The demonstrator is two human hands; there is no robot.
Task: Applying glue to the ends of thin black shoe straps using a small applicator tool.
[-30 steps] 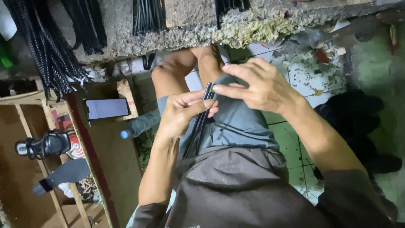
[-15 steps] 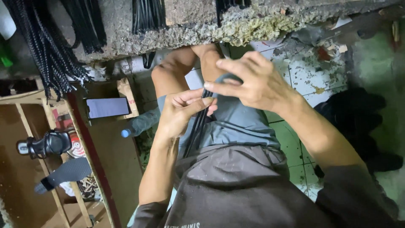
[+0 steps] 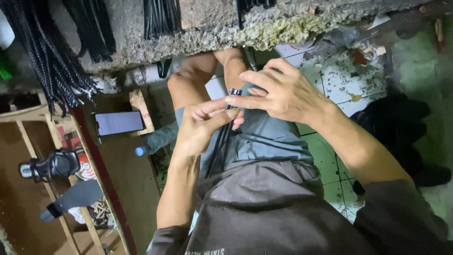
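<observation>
My left hand (image 3: 200, 127) and my right hand (image 3: 278, 92) meet over my lap. Both pinch the upper end of a thin black strap (image 3: 222, 141) that hangs down across my grey shorts (image 3: 269, 137). The right fingertips close on the strap's tip near a small dark end piece (image 3: 233, 93); the left thumb and forefinger grip it just below. My bare knees (image 3: 198, 75) point toward a rough concrete ledge (image 3: 212, 28).
Bundles of black cords (image 3: 52, 61) hang from the ledge at the left. A phone (image 3: 119, 123) lies on a wooden frame (image 3: 94, 156), with a black sandal (image 3: 52, 165) and a dark sole piece (image 3: 75, 198) below. A plastic bottle (image 3: 158, 139) lies beside my leg. Dark bags (image 3: 401, 127) sit on green floor tiles (image 3: 325, 156).
Both hands stay on the strap; the right fingers have shifted slightly along its tip and the left thumb has closed tighter. The view has barely moved.
</observation>
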